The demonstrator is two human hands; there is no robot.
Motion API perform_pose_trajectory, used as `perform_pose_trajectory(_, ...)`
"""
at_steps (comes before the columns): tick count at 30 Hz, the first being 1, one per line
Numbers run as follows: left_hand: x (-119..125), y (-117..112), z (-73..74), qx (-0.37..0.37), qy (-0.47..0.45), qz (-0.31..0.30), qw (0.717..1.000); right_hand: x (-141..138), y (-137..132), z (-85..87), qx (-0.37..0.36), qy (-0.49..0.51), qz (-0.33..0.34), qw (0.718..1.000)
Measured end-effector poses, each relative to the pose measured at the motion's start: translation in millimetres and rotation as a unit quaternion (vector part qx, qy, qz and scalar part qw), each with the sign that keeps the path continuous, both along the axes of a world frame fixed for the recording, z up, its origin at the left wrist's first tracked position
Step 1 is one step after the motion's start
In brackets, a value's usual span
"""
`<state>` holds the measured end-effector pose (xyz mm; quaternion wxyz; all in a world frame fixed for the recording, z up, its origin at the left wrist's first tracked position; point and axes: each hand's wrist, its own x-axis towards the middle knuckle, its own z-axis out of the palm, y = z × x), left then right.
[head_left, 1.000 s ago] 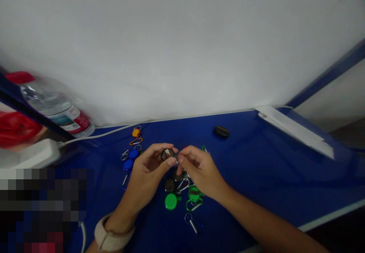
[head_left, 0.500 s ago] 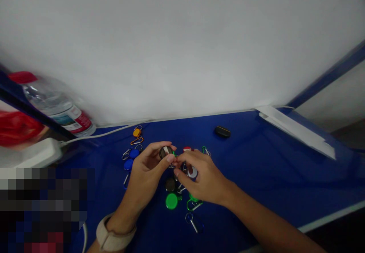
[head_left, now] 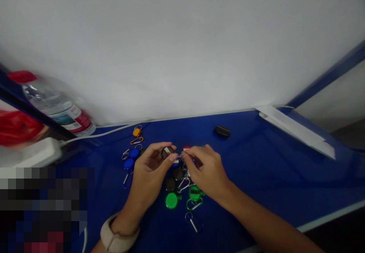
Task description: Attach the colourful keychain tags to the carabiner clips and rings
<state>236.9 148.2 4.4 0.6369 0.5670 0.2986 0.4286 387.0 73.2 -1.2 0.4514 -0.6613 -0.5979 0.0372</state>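
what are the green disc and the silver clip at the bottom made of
The green disc looks like glossy moulded plastic, going by its smooth, even colour and soft shine. The clip looks like polished metal, going by its bright bar, though the exact metal can't be told.

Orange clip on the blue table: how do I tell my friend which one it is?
Find the blue table where a left hand and a right hand work over a heap of round clips. Look past the left hand toward the white wall. At the heap's far end sits a small orange keychain with a carabiner, the only orange one in the heap.
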Motion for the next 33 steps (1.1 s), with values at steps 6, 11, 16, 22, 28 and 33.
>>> perform_pose_trajectory(6,0.8,0.0,-2.3,-0.017,0.047,-0.026,0.998,11.5,9.9,-0.9,-0.148,0.302,0.026,0.941)
perform_pose_trajectory(11,-0.1,3.5,-5.0,-0.041,0.042,-0.033,0.998,10.9,8.4,-6.7,-0.066,0.047,0.016,0.997)
perform_pose_trajectory(16,-1.5,4.4,-3.9,-0.041,0.04,-0.025,0.998,8.1,3.1,-5.1,0.017,-0.172,0.033,0.984)
perform_pose_trajectory(22,-1.5,1.3,-6.0,-0.023,0.074,-0.044,0.996,11.7,6.9,3.7,-0.101,0.226,0.016,0.969)
perform_pose_trajectory(28,-2.1,-2.6,-9.3,0.014,0.118,-0.089,0.989,23.4,11.8,9.2,-0.14,0.352,0.027,0.925)
perform_pose_trajectory(33,-5.0,-2.8,-6.8,0.12,0.177,-0.152,0.965,41.4,4.5,12.0,-0.228,0.138,0.108,0.958)
